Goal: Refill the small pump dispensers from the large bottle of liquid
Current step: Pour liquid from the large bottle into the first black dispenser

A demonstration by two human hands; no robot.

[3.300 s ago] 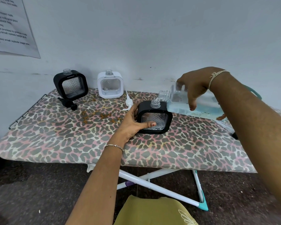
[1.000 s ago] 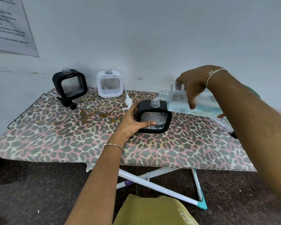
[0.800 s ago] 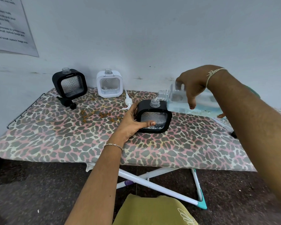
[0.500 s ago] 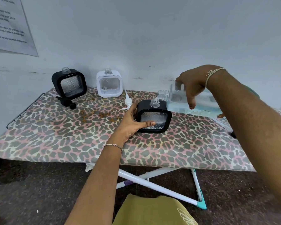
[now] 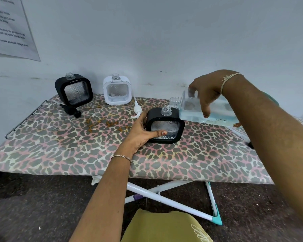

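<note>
Grips: left hand (image 5: 140, 131) clasps nearer black dispenser (image 5: 171, 126), right hand (image 5: 206, 89) holds tilted large bottle (image 5: 220, 110); narrow neck, so any wobble spills onto ironing board (image 5: 68, 145).

Domestic-looking room: ironing board (image 5: 59, 151) against wall (image 5: 164, 41)

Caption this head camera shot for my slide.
Right hand tilts the large bottle toward the nearer black dispenser, which the left hand steadies on the ironing board.

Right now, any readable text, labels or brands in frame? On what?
White printed paper sheet on the wall: "small ziplock bags" reads, roughly; the other lines are too blurred.
Clear large plastic bottle, black-framed square dispenser: no label visible.
</note>
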